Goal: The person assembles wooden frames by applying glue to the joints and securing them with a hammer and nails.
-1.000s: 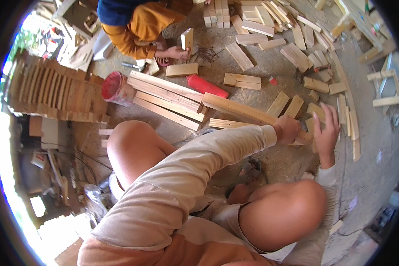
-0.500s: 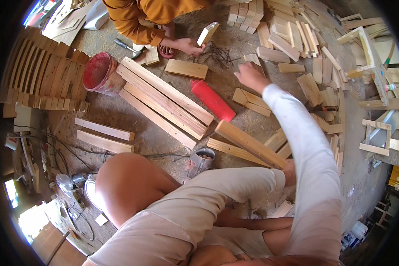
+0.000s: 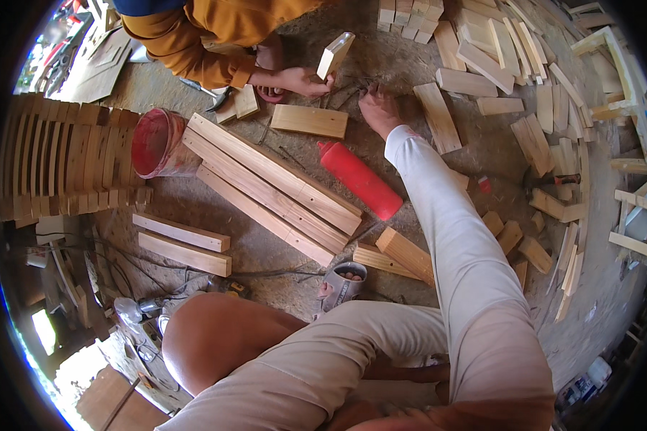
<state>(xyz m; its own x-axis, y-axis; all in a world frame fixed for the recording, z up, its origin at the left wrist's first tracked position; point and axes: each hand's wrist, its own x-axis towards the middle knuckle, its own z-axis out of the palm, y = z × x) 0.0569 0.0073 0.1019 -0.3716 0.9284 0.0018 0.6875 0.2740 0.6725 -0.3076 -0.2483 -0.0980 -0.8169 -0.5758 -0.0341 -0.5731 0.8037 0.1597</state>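
My right hand [image 3: 379, 111] reaches far forward to the floor. Its fingers are curled down at a scatter of thin dark nails [image 3: 352, 92]; whatever they pinch is too small to make out. A flat wooden block [image 3: 437, 118] lies just right of it, and a red squeeze bottle [image 3: 361, 179] lies nearer to me. My left hand is hidden behind my right forearm. Beside that forearm a thick wooden bar [image 3: 408, 253] rests across another wooden strip [image 3: 381, 260], its near end out of sight. Across from me, a co-worker's hand [image 3: 305, 80] is by an upright wooden block [image 3: 335, 56].
Long wooden slats [image 3: 273, 183] lie side by side in the middle, near a red-stained bucket [image 3: 154, 144]. Stacked wood [image 3: 65, 154] stands at left. Loose offcuts [image 3: 485, 61] cover the right. A small grey container [image 3: 343, 281] and cables [image 3: 273, 274] are close to my leg.
My right hand has left the flat wooden block, now lying on the floor, and moved left to the nails. My left hand has gone out of sight behind my right arm.
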